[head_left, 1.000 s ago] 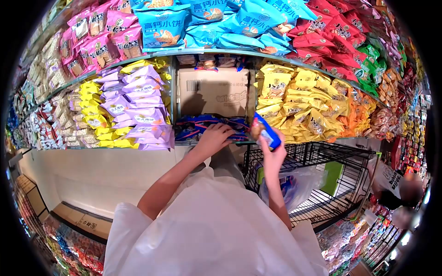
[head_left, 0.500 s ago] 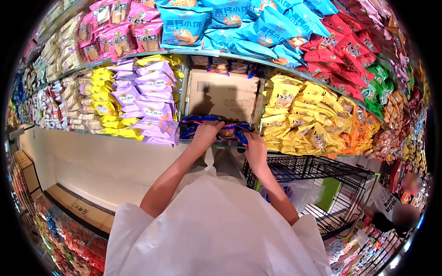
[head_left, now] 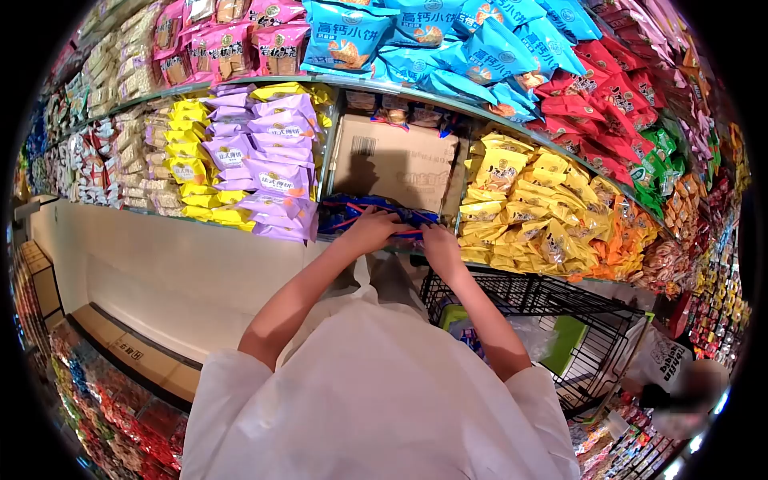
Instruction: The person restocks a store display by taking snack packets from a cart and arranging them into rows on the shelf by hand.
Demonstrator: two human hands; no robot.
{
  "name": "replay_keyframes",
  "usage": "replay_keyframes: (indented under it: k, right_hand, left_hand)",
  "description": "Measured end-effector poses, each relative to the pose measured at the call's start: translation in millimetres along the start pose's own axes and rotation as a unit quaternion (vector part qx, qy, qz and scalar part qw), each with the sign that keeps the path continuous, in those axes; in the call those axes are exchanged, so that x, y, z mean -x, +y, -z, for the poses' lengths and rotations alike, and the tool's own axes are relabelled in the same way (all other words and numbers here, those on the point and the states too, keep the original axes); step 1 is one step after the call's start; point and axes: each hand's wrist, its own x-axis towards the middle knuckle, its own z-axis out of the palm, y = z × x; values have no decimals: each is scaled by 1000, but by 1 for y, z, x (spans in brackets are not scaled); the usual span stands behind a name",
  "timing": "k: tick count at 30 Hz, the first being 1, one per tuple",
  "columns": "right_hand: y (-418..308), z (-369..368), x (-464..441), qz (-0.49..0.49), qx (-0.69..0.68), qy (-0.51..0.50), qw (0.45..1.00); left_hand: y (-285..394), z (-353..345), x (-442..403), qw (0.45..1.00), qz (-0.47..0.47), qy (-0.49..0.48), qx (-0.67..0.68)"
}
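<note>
Dark blue snack packets (head_left: 340,210) with red edging stand in a row along the front of a shelf bin. My left hand (head_left: 373,230) lies over the middle of this row, its fingers curled onto the packets. At the row's right end my right hand (head_left: 440,246) grips a packet with fingers bent; its fingertips are partly hidden. Behind the row a cardboard box (head_left: 392,164) fills the bin's middle, with my shadow across it. More blue-edged packets (head_left: 394,110) sit at the bin's back.
Purple packets (head_left: 280,180) are stacked left of the bin, yellow packets (head_left: 552,200) right. Light-blue bags (head_left: 348,36) and red bags (head_left: 592,104) lie on the upper tier. A black wire cart (head_left: 520,296) holding a plastic bag stands below right. Another person's blurred shape is at far right.
Both hands have shifted on the packet row, with my right hand slightly closer to my left. The packets now stand more edge-up. The whole view has moved slightly.
</note>
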Motion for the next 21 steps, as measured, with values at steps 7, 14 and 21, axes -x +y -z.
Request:
replay_keyframes:
  k: [7,14,21]
  right_hand:
    - [6,-3,-5,13,25,-34,999]
    - [24,-22,5,42,-193,-34,980]
    - [22,43,-23,-144,-452,-137,869]
  left_hand:
    - [4,0,3,993,-44,-38,-101]
    - [29,-18,-10,983,-12,-2,-182]
    - [10,21,0,991,51,78,98]
